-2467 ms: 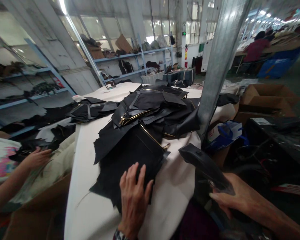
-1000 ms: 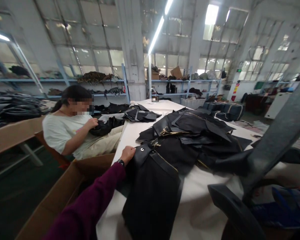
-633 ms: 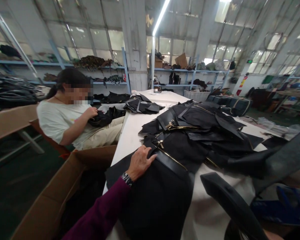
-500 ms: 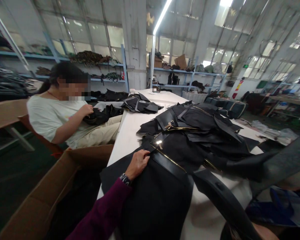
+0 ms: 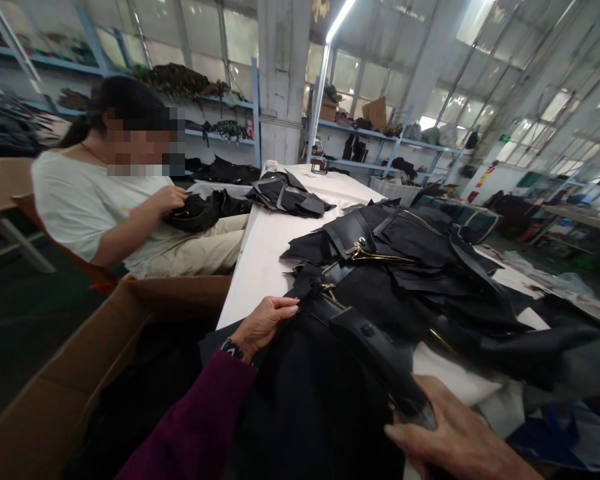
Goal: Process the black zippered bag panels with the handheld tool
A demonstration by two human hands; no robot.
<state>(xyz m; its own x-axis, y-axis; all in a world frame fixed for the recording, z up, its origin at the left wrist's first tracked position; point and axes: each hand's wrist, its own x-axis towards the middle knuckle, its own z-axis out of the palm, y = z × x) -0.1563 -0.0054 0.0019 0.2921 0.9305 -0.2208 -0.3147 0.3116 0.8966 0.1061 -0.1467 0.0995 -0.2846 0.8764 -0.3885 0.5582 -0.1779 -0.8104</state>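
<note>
My left hand (image 5: 266,325) pinches the left edge of a black fabric bag panel (image 5: 310,400) beside its gold zipper (image 5: 333,297). The panel lies spread over the near part of the table. On the right, the fingers of my right hand (image 5: 445,427) are closed on the near end of a smooth black strip (image 5: 373,343) with a small round mark near its far end. That strip lies across the panel, close to the zipper. Just beyond my hands is a heap of black bag pieces (image 5: 430,247) with gold zippers and leather-like trim.
A white-topped table (image 5: 250,267) carries a smaller black stack (image 5: 290,193) farther back. To my left stands an open cardboard box (image 5: 80,360) with dark material inside. Past it sits a co-worker (image 5: 105,200) handling a black piece. Shelves (image 5: 360,133) line the wall.
My right hand has come into view from the lower right, bringing the black strip leftward over the panel and zipper. My left hand keeps its pinch at the edge. The view has shifted slightly.
</note>
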